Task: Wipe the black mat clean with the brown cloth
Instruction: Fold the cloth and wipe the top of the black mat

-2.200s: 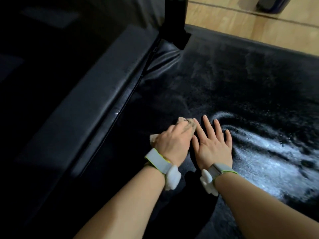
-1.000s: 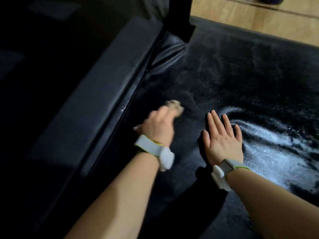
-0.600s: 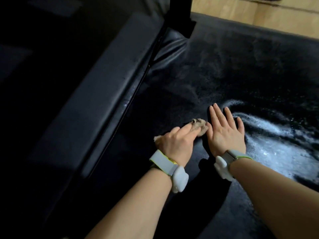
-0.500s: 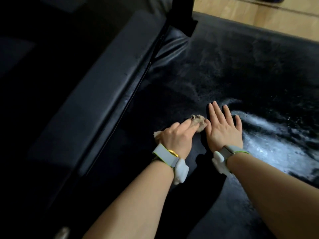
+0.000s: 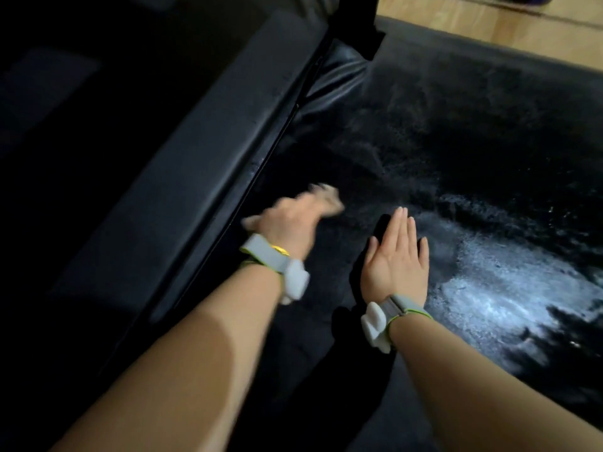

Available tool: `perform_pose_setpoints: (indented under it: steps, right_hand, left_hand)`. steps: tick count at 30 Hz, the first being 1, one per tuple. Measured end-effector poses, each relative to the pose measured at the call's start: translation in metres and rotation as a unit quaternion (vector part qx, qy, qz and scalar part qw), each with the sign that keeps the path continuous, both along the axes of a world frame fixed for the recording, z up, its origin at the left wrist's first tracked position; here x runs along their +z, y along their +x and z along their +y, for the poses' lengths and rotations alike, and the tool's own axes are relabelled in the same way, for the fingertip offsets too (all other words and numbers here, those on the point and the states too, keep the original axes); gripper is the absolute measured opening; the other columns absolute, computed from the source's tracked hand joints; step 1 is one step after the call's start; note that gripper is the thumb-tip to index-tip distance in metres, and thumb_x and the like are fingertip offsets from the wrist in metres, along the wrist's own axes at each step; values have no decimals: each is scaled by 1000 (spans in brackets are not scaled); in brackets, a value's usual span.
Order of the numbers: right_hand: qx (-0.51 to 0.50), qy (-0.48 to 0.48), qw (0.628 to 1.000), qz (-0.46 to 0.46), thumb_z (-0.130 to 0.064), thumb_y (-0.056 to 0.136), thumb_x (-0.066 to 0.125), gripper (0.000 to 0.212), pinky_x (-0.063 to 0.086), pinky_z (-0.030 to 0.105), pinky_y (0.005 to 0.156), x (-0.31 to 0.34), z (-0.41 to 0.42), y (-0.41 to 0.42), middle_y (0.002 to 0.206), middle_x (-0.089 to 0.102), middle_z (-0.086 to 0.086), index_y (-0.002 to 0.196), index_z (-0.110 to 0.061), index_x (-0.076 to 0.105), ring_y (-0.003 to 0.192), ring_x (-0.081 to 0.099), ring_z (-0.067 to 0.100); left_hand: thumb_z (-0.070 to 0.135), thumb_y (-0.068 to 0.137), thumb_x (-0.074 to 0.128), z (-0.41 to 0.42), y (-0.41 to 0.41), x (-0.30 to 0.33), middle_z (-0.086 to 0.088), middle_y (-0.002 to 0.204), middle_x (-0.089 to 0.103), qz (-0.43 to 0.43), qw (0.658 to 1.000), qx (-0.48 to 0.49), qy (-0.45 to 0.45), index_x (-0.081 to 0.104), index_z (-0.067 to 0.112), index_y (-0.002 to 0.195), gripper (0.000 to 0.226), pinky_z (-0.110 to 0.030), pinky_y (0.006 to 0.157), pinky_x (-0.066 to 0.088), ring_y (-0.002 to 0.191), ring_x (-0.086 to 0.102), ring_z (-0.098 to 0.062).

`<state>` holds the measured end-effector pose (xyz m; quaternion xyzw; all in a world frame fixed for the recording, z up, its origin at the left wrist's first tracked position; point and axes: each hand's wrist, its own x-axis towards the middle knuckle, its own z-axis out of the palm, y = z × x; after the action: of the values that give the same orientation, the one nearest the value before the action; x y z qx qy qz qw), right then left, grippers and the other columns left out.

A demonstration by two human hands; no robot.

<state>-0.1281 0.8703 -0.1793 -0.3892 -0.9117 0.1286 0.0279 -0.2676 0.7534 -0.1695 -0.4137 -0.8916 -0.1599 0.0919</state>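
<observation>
Fingers of the right hand lie straight, together, flat on the black mat; the blurred left hand seemingly grips the brown cloth.

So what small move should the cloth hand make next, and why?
Probably sweep the brown cloth, under the left hand, rightward across the black mat toward the whitish streaks beside the flat right hand; that patch looks unwiped.
</observation>
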Motion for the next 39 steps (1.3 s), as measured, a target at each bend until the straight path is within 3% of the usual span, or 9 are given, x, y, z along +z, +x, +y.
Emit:
perform_pose_setpoints:
  steps: [5,8,11,18,22,25,28,32,39]
  right_hand:
    - [13,2,999,-43,-34,102,17,57,2,40,120,2,-1,-1,161,-3,2,154,-14,2,148,-4,16]
    - [12,9,999,-49,-35,102,16,56,3,40,120,2,-2,-2,161,-2,1,154,-15,5,148,-3,15]
    - [16,14,998,-54,-36,102,14,57,3,40,120,3,-3,-3,161,-3,0,154,-15,4,148,-4,14]
    - [13,13,998,-51,-34,103,17,56,3,40,119,4,1,-2,161,-1,2,154,-14,7,148,-3,15]
    - [8,25,999,-40,-32,102,21,55,4,40,119,2,2,-2,161,5,3,153,-13,12,148,2,16]
    - [11,24,999,-42,-33,102,19,55,3,39,119,1,0,-1,161,3,2,153,-14,11,148,0,15]
    - [13,22,999,-41,-33,102,20,55,4,40,119,2,2,0,161,3,2,153,-13,11,148,1,15]
    - [13,22,999,-39,-34,102,19,55,3,40,119,1,2,-1,161,2,2,153,-14,10,148,-1,16]
    - [17,20,999,-40,-34,102,18,56,3,40,119,1,2,1,161,1,1,154,-15,9,148,-2,15]
  left_hand:
    - [6,83,63,-49,-4,3,-9,92,67,-16,979,204,16,70,23,109,32,-34,46,43,65,59,-37]
    - [25,92,43,-21,52,9,5,102,63,-74,995,72,-12,64,37,113,32,-30,51,36,72,58,-28]
    - [19,82,45,-33,71,2,2,112,66,0,999,-42,-32,67,28,113,39,-31,47,45,64,55,-25]
    - [8,88,43,-79,33,9,-8,121,58,-51,937,345,-24,53,22,133,48,-38,58,48,83,59,-36]
    - [25,93,41,-26,91,15,-5,103,62,-139,972,188,4,61,31,114,30,-37,50,47,72,59,-34]
    - [19,85,40,-11,124,6,-1,116,64,-51,997,51,-36,66,24,115,41,-29,44,42,64,57,-24]
    - [14,79,39,-37,91,5,-2,126,59,47,989,116,-77,66,21,116,46,-27,42,34,64,56,-24]
    - [18,89,45,-79,50,9,-1,131,48,-29,934,355,-42,65,14,112,30,-35,51,43,86,52,-29]
    - [18,82,67,-74,66,2,-10,111,63,-40,955,292,-25,61,15,123,42,-37,60,49,85,60,-33]
